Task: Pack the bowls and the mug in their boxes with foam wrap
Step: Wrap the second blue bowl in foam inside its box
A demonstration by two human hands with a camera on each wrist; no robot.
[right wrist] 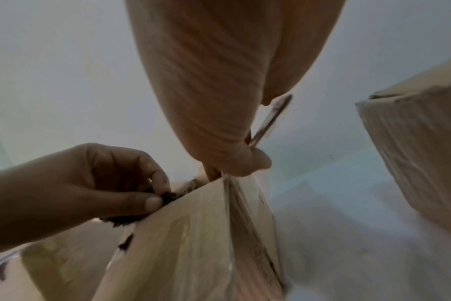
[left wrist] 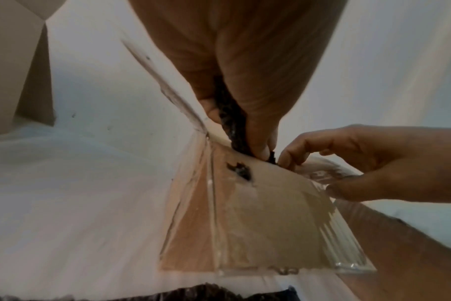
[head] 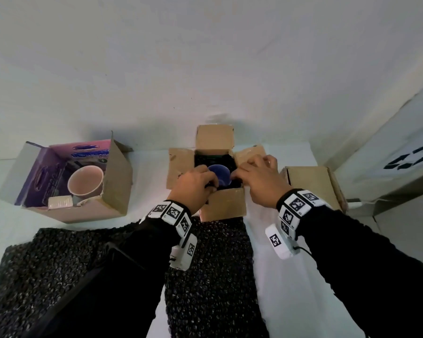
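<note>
A blue bowl sits in black foam wrap inside the open middle cardboard box. My left hand is at the box's near left rim and pinches a strip of the foam wrap between thumb and fingers. My right hand is at the near right corner, fingers curled over the box rim and thumb outside the wall. The left hand shows pinching foam in the right wrist view too. A pink mug lies bare in the left box.
A closed cardboard box stands right of the middle one. Two sheets of black foam wrap lie on the white table under my forearms. A small pink block lies beside the mug. A grey case borders the right side.
</note>
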